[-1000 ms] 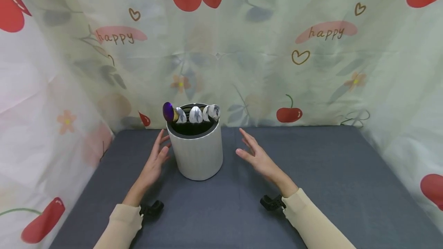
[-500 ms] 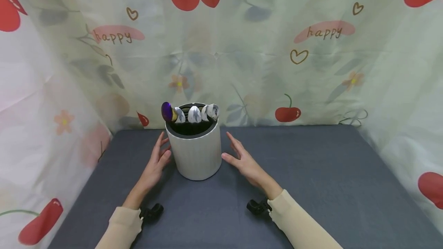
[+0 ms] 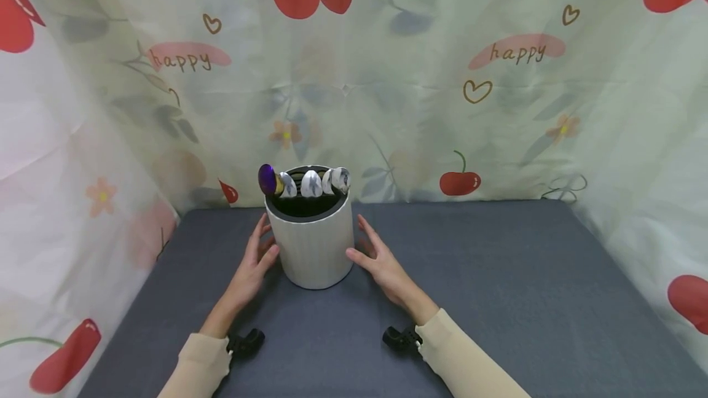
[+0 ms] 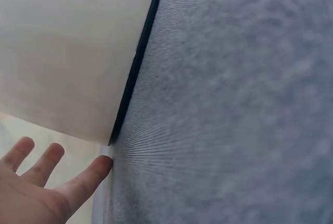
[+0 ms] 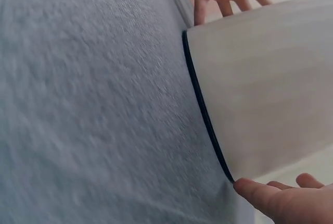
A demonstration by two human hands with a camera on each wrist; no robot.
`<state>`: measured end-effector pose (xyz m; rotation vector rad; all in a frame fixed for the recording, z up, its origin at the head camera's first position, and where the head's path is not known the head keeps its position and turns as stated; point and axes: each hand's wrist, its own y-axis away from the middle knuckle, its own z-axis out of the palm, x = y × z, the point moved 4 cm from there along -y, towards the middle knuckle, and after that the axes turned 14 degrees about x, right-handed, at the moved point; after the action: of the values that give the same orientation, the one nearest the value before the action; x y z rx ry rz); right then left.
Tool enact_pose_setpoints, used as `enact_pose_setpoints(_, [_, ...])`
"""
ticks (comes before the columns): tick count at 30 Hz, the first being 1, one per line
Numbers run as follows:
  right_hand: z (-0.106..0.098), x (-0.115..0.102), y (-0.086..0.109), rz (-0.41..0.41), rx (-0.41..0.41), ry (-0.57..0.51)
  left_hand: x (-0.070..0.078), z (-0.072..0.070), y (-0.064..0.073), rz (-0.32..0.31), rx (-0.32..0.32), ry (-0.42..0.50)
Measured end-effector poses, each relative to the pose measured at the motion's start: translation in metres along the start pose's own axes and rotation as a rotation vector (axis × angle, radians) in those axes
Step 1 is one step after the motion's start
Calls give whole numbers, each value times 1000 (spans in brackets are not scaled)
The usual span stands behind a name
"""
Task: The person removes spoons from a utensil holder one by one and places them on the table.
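A cream, ribbed cylindrical holder with a dark inner rim stands upright on the table. Several utensils lean inside it, their rounded ends showing: a glossy purple one at the left and marbled white ones beside it. My left hand is at the holder's left side, fingers spread and fairly straight. At the right side is my right hand, its thumb overlapping the holder's edge. In the right wrist view a fingertip sits right at the holder's dark base edge. The utensils' lower parts are hidden inside.
A dark grey cloth covers the table. Behind and beside it hangs a pale curtain printed with cherries, hearts and leaves. Black wrist-worn devices sit below both hands, by the cream sleeves.
My right hand has moved left, from apart to right beside the holder. My left hand has shifted slightly right, closer to it. The holder stands in the same place.
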<state>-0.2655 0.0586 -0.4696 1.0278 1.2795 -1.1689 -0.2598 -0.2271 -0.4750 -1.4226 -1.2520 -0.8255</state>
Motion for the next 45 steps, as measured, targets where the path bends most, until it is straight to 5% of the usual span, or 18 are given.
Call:
enact_pose_setpoints(10, [12,4,1,-41,14,12,3,6,2,-20,1,-57])
enact_pose_setpoints(27, [24,1,8,-114,181,114,3,10,3,-10,6,-30])
enact_pose_setpoints(45, [25,1,5,-100,205,60,4,8,6,-13,99,-40])
